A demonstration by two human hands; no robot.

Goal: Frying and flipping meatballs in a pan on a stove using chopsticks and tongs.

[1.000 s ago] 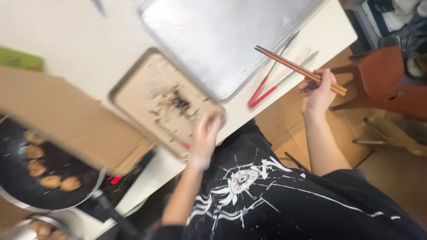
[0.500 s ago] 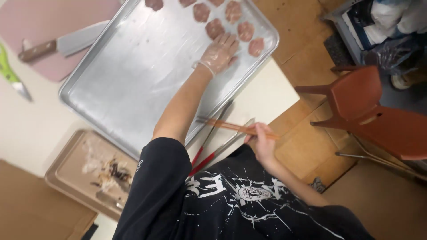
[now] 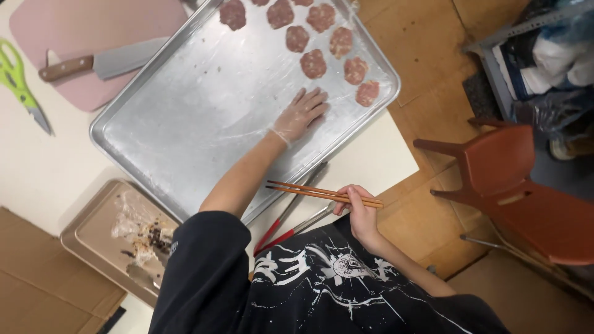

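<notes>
Overhead view of a person at a pale surface (image 3: 383, 161). The left hand (image 3: 301, 114), in a thin clear glove, lay flat with fingers spread on the bare metal of a large baking tray (image 3: 185, 124); its grip was wide and held nothing. Just beyond its fingertips lay raw meat patties (image 3: 314, 64), loosely grouped in the tray's far corner; the nearest one (image 3: 367, 93) sat just to the right of the fingers, not touching them. The right hand (image 3: 359, 213) hung near the surface's edge, its grip narrow around a pair of wooden chopsticks (image 3: 309, 192), which pointed left toward the left forearm. Directly beneath the chopsticks, red-handled metal tongs (image 3: 291, 216) rested on the surface, against the tray's near rim. Far to the left of the left hand, a pink cutting board (image 3: 93, 28) carried a wooden-handled knife (image 3: 105, 62), with green scissors (image 3: 18, 83) beside it. A small brown tray (image 3: 93, 241) with scraps lay near the left elbow. A red chair (image 3: 513, 185) stood to the right of the right hand.
</notes>
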